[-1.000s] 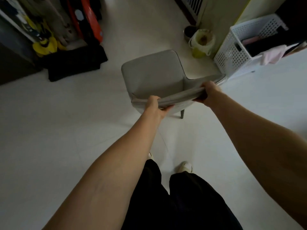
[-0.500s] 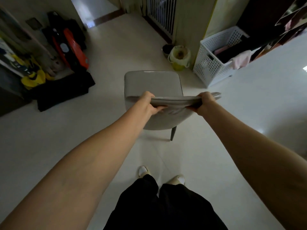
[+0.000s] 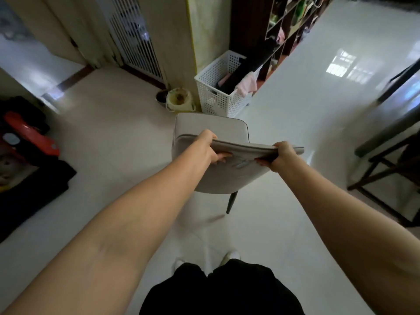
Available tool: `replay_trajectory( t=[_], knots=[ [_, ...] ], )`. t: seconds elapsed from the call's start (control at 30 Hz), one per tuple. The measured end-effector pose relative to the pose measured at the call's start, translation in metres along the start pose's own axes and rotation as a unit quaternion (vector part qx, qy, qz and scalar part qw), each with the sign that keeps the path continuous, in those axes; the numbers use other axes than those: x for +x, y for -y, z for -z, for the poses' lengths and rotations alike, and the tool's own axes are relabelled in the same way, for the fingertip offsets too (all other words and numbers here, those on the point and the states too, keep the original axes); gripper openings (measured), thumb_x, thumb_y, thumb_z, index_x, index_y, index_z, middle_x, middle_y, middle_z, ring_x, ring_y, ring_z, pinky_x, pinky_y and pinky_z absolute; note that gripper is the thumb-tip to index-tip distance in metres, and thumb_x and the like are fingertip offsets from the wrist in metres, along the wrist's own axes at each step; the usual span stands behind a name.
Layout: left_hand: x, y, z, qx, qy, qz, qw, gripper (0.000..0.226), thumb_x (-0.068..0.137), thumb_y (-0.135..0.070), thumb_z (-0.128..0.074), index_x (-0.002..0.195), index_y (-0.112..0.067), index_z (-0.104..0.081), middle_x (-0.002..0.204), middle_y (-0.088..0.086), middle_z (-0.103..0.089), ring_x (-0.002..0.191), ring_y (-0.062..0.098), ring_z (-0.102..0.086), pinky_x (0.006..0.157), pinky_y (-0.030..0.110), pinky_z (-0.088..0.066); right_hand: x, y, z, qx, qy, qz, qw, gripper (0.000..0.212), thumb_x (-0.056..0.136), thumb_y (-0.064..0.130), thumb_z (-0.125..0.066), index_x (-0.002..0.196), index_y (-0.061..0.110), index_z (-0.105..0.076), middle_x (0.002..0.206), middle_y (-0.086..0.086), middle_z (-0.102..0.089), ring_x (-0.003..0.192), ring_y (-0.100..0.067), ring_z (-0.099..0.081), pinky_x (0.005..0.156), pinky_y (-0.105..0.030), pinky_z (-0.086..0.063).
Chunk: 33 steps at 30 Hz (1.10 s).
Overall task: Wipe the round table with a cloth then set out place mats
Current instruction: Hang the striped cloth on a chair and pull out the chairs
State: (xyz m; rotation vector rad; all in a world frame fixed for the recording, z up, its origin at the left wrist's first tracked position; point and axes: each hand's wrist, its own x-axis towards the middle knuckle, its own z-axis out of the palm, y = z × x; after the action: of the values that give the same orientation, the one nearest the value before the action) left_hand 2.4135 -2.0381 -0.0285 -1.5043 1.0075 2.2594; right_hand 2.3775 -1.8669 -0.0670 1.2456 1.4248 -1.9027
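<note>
A grey padded chair [image 3: 218, 142] sits at the centre of the frame on the pale floor [image 3: 118, 142], seen from behind its curved backrest, one dark leg showing below. The left hand [image 3: 208, 147] grips the top edge of the backrest left of centre, fingers curled under it. The right hand [image 3: 280, 156] grips the same edge further right. A white laundry basket [image 3: 218, 96] stands just above the chair.

- Your left hand [image 3: 208, 146] grips the top edge of the grey padded chair back [image 3: 227, 176], fingers curled under, thumb on top.
- Your right hand [image 3: 280, 156] grips the same edge further right.
- Both bare forearms stretch forward, nearly straight.
</note>
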Motion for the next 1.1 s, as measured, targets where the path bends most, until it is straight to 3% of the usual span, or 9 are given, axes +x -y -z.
replay_trajectory(
  t=[0.07,0.13,0.2,0.33,0.47,0.67,0.8,1.0,1.1],
  knots=[
    [0.003,0.013,-0.029,0.023,0.019,0.001,1.0,0.017,0.094,-0.004,-0.036,0.103,0.011,-0.037,0.148,0.034,-0.01,0.135,0.057,-0.014,0.099,0.059,-0.04,0.011,0.016,0.026,0.019,-0.015,0.006,1.0,0.039,0.09,0.007,-0.048,0.129,0.004,-0.041,0.116,-0.019,-0.046,0.108,-0.042,-0.052,0.051,-0.053,-0.049],
    [0.008,0.02,-0.05,0.039,0.031,0.0,0.999,0.034,0.093,-0.003,-0.036,0.126,0.008,-0.036,0.149,0.036,-0.007,0.137,0.056,-0.01,0.1,0.059,-0.04,0.023,0.029,0.044,0.03,-0.022,0.016,0.999,0.043,0.089,0.008,-0.049,0.132,0.005,-0.041,0.12,-0.019,-0.047,0.106,-0.043,-0.052,0.039,-0.052,-0.047],
    [0.01,0.027,-0.074,0.059,0.042,0.003,0.997,0.042,0.094,-0.004,-0.036,0.134,0.006,-0.033,0.149,0.036,-0.006,0.138,0.056,-0.008,0.099,0.059,-0.04,0.033,0.04,0.063,0.053,-0.04,0.018,0.998,0.044,0.087,0.009,-0.05,0.131,0.005,-0.041,0.124,-0.02,-0.049,0.105,-0.045,-0.052,0.032,-0.046,-0.046],
    [0.018,0.046,-0.11,0.069,0.059,0.026,0.996,0.026,0.094,-0.003,-0.038,0.118,0.005,-0.034,0.149,0.035,-0.006,0.136,0.057,-0.01,0.098,0.06,-0.04,0.045,0.056,0.096,0.072,-0.081,0.035,0.993,0.041,0.086,0.009,-0.049,0.127,0.006,-0.045,0.123,-0.02,-0.051,0.1,-0.043,-0.054,0.036,-0.046,-0.046],
    [0.035,0.046,-0.16,0.087,0.089,0.064,0.99,0.029,0.094,-0.003,-0.038,0.121,0.005,-0.035,0.148,0.038,0.0,0.137,0.058,-0.005,0.099,0.061,-0.037,0.061,0.092,0.118,0.112,-0.121,0.057,0.985,0.042,0.085,0.009,-0.049,0.126,0.005,-0.048,0.121,-0.021,-0.055,0.099,-0.041,-0.058,0.031,-0.043,-0.047],
    [0.072,0.033,-0.225,0.122,0.133,0.096,0.979,0.021,0.092,-0.001,-0.037,0.112,0.004,-0.038,0.145,0.034,-0.017,0.133,0.054,-0.019,0.086,0.065,-0.039,0.088,0.147,0.12,0.138,-0.181,0.092,0.969,0.042,0.084,0.007,-0.048,0.126,0.004,-0.049,0.116,-0.021,-0.059,0.093,-0.039,-0.062,0.032,-0.044,-0.048],
    [0.104,0.003,-0.283,0.16,0.151,0.127,0.967,0.008,0.092,-0.001,-0.036,0.093,0.006,-0.039,0.139,0.033,-0.021,0.131,0.055,-0.024,0.091,0.062,-0.04,0.116,0.195,0.106,0.163,-0.214,0.09,0.959,0.039,0.085,0.009,-0.049,0.124,0.005,-0.05,0.114,-0.02,-0.06,0.092,-0.038,-0.062,0.035,-0.044,-0.05],
    [0.16,-0.068,-0.382,0.228,0.179,0.138,0.947,0.024,0.093,-0.002,-0.037,0.116,0.005,-0.035,0.14,0.032,-0.025,0.128,0.06,-0.022,0.096,0.065,-0.038,0.156,0.274,0.059,0.225,-0.249,0.086,0.938,0.039,0.086,0.009,-0.049,0.125,0.004,-0.053,0.113,-0.019,-0.058,0.08,-0.035,-0.058,0.028,-0.042,-0.045],
    [0.174,-0.101,-0.434,0.271,0.189,0.127,0.935,0.031,0.096,-0.004,-0.039,0.125,0.004,-0.032,0.142,0.035,-0.018,0.13,0.063,-0.016,0.099,0.063,-0.037,0.169,0.316,0.038,0.265,-0.261,0.091,0.924,0.04,0.086,0.006,-0.048,0.126,0.002,-0.05,0.113,-0.018,-0.057,0.088,-0.037,-0.06,0.033,-0.044,-0.047]
  ],
)
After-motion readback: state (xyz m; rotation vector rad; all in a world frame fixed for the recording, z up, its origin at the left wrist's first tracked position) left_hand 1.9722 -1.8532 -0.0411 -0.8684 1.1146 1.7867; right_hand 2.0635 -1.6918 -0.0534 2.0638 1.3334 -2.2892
